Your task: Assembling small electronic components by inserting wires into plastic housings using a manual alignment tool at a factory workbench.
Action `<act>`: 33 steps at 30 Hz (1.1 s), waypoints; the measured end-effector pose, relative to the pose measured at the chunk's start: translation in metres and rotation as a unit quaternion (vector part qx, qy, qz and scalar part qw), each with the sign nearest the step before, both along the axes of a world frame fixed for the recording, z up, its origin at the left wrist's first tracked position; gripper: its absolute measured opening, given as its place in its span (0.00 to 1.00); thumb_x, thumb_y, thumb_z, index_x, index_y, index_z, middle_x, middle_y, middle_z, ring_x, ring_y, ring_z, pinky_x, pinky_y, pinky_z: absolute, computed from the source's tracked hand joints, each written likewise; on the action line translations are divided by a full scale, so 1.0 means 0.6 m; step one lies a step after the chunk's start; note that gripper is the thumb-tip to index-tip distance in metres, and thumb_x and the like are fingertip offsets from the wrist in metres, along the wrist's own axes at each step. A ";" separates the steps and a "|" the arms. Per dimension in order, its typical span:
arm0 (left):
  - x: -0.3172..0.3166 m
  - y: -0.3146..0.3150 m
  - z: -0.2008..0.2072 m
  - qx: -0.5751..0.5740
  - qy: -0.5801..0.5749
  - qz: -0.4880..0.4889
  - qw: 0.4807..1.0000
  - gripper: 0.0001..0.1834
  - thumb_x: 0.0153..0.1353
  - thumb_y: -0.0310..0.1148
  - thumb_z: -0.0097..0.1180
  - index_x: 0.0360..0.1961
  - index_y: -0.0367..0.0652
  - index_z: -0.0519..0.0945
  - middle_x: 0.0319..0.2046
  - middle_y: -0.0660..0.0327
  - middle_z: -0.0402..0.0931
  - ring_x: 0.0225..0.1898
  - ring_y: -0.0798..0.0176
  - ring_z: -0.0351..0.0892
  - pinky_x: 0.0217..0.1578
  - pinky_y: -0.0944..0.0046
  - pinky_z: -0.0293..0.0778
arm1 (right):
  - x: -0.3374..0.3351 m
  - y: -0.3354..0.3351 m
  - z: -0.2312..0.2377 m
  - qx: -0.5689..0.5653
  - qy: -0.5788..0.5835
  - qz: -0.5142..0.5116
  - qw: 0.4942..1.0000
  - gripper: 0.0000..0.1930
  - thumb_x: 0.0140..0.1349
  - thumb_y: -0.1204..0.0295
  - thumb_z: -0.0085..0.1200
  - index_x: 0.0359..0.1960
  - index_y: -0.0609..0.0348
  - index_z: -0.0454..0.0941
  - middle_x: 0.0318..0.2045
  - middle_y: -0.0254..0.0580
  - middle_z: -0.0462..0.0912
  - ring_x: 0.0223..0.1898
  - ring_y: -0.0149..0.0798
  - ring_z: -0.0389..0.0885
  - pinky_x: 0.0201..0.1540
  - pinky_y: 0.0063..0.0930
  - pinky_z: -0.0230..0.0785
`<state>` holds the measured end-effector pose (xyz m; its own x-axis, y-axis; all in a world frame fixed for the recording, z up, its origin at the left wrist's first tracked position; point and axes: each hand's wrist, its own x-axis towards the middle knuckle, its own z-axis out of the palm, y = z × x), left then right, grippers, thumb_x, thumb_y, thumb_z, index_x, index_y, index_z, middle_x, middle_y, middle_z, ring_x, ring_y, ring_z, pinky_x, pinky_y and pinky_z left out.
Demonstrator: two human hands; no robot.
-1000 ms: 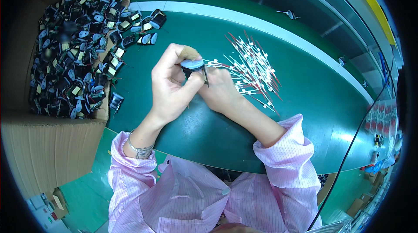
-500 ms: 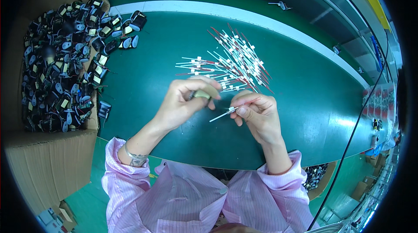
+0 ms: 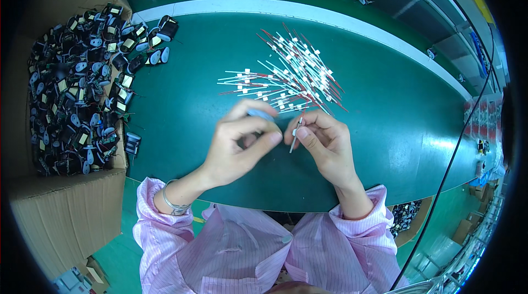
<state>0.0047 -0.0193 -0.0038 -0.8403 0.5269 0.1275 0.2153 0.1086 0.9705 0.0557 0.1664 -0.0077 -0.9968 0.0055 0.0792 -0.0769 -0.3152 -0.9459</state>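
Observation:
My left hand is curled, smeared a little by motion, around a small part with a blue-grey face; most of it is hidden by the fingers. Its thumb and fingertips come close to my right hand, which pinches a thin wire lead with a white connector between thumb and forefinger. The lead's pale end points down toward me. Just beyond both hands lies a loose pile of red and white wire leads with white connectors on the green table.
At the left stands a cardboard box heaped with black parts bearing grey ovals and cream pads. Several more such parts lie on the table beside it. A black cable hangs down at the right. Another box of dark parts sits below the table edge.
The part in my left hand has turned from a cream side to a blue-grey one. My left thumb has come nearer my right hand, where the lead has swung to a steeper angle.

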 end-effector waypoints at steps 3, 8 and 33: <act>-0.017 -0.006 0.005 0.057 0.035 0.108 0.992 0.09 0.54 0.23 0.61 0.38 0.40 0.85 0.49 0.59 0.71 0.31 0.78 0.70 0.25 0.77 0.63 | 0.005 0.019 0.015 0.031 -0.123 0.076 0.989 0.06 0.67 0.77 0.51 0.38 0.68 0.77 0.28 0.38 0.80 0.29 0.25 0.78 0.28 0.18 0.69; -0.035 -0.017 0.039 -0.073 0.198 -0.047 0.976 0.12 0.47 0.25 0.68 0.35 0.39 0.85 0.49 0.54 0.71 0.41 0.63 0.77 0.35 0.68 0.73 | 0.005 0.019 0.025 0.024 -0.242 0.150 0.958 0.07 0.64 0.76 0.54 0.34 0.70 0.79 0.16 0.36 0.78 0.16 0.24 0.75 0.17 0.17 0.65; 0.008 0.003 0.000 0.082 -0.032 -0.010 0.996 0.04 0.53 0.19 0.62 0.31 0.35 0.84 0.47 0.59 0.69 0.34 0.77 0.73 0.26 0.79 0.66 | 0.018 0.004 0.000 0.031 -0.082 0.034 0.996 0.09 0.58 0.85 0.58 0.40 0.70 0.78 0.35 0.42 0.80 0.32 0.26 0.80 0.29 0.16 0.73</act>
